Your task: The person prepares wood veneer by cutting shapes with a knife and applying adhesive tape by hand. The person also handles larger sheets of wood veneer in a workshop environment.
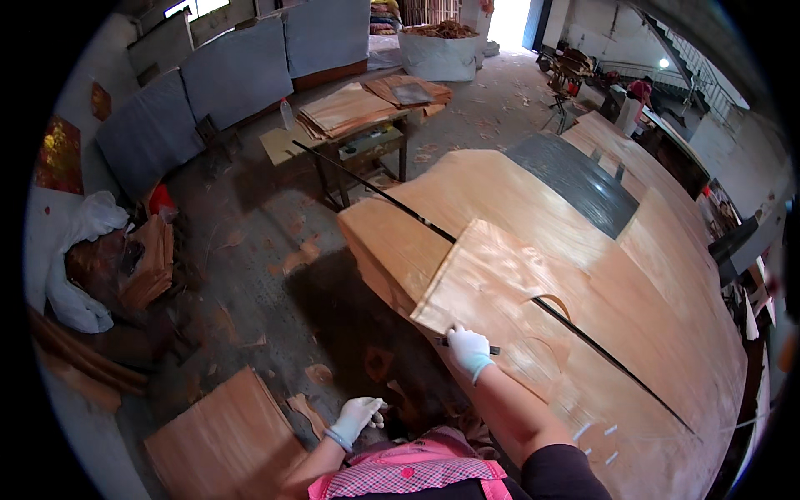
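My right hand point(469, 348), in a white glove, is closed around a dark-handled tool point(495, 350), its kind mostly hidden by the fingers. It rests at the near edge of a small wood veneer sheet point(492, 271), which lies over larger veneer sheets point(450, 187) on a wide stack. A long thin black straightedge point(367, 185) crosses the stack, passing under the small sheet and showing again as a black strip point(617, 362) beyond it. My left hand point(360, 417), also gloved, hangs low by my apron, fingers loosely bent and apart, with nothing seen in it.
A veneer pile point(225, 442) lies at lower left, with scraps over the floor. Ahead stands a small table point(362, 150) with veneer sheets and a bottle point(287, 113). Dark plastic sheeting point(575, 179) covers part of the stack. Another person point(640, 92) is at far right.
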A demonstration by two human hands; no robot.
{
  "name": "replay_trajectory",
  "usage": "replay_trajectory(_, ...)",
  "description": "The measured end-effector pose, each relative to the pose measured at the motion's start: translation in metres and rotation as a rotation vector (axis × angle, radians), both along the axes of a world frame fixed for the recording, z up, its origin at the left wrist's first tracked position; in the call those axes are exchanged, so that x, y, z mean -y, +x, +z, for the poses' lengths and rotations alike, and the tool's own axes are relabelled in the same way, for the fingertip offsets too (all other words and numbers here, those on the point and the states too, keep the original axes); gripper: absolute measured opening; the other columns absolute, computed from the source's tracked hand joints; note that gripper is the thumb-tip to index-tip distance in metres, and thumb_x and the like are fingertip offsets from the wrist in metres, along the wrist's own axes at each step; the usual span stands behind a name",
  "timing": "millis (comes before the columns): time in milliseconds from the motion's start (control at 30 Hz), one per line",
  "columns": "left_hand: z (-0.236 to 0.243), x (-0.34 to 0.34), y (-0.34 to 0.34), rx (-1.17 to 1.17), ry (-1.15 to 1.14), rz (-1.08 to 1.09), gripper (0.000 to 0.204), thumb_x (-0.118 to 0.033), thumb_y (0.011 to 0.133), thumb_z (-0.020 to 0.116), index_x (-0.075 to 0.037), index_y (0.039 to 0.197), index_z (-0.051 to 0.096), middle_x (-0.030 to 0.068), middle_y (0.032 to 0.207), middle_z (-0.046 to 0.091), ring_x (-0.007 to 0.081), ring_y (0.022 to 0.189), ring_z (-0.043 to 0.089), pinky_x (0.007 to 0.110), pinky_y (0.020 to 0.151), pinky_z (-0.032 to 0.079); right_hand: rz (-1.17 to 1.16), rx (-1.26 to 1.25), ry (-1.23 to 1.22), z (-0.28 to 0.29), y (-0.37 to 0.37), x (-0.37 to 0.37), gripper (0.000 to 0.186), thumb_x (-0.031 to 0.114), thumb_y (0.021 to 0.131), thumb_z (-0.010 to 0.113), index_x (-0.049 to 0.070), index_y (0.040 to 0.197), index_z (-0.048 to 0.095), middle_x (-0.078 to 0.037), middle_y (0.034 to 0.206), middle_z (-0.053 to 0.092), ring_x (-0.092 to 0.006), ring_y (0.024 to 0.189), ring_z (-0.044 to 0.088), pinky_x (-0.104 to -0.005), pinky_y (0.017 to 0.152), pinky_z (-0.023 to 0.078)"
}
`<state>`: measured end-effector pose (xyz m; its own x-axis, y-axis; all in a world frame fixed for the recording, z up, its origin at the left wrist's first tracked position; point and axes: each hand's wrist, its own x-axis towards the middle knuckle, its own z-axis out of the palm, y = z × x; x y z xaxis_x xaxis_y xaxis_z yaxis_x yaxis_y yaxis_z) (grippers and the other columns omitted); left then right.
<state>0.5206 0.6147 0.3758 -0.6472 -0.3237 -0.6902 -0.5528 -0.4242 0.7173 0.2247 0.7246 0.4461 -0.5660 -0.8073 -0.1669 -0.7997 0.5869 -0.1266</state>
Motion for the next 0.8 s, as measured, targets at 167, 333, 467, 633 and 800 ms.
replay_trajectory(167,-0.009,0.04,-0.024,-0.242,0.14,0.042,0.079,-0.03,0.095,0.063,-0.003,0.152,0.017,0.0179,0.136,0.052,0.0129,0.08,0.064,0.022,0.062,0.048,0.135,0.32,-0.163,0.053,0.018,0.061,0.029,0.024,0.088,0.056,0.005,0.108,0.064,-0.02,0.101,0.067,-0.035,0.09,0.067,-0.0429,0.076,0.054)
replay_trajectory(333,0.007,0.103,-0.116,-0.467,0.127,0.127,0.03,-0.023,0.088,0.072,-0.006,0.11,0.059,0.0011,0.094,0.064,0.0094,0.071,0.059,0.024,0.052,0.045,0.229,0.723,-0.599,0.108,0.005,0.121,0.043,0.012,0.089,0.06,0.006,0.131,0.057,-0.018,0.114,0.068,-0.0272,0.094,0.069,-0.0334,0.081,0.053)
replay_trajectory(467,0.065,0.202,-0.167,-0.388,0.048,0.509,0.017,-0.018,0.089,0.07,-0.006,0.097,0.063,0.0035,0.075,0.064,0.0102,0.05,0.055,0.024,0.043,0.043,-0.06,0.413,-0.888,0.109,-0.08,0.161,0.033,0.009,0.092,0.058,0.004,0.124,0.061,-0.014,0.105,0.071,-0.0164,0.087,0.068,-0.0287,0.078,0.052)
replay_trajectory(633,0.137,0.347,-0.174,-0.498,-0.254,0.683,0.019,-0.027,0.097,0.058,-0.012,0.086,0.056,0.0012,0.07,0.057,0.0079,0.049,0.049,0.021,0.041,0.037,-0.549,0.466,-0.729,0.05,-0.145,0.216,0.028,0.011,0.094,0.053,0.004,0.118,0.065,-0.007,0.087,0.073,-0.0113,0.061,0.057,-0.0262,0.06,0.048)
replay_trajectory(800,0.174,0.483,-0.162,-0.538,-0.365,0.995,0.015,-0.025,0.098,0.058,-0.01,0.1,0.057,-0.001,0.079,0.058,0.0053,0.056,0.048,0.019,0.044,0.037,-0.54,1.017,-0.784,0.0,-0.138,0.336,0.033,0.015,0.096,0.052,0.01,0.127,0.062,0.001,0.091,0.074,-0.0044,0.05,0.048,-0.021,0.048,0.041)
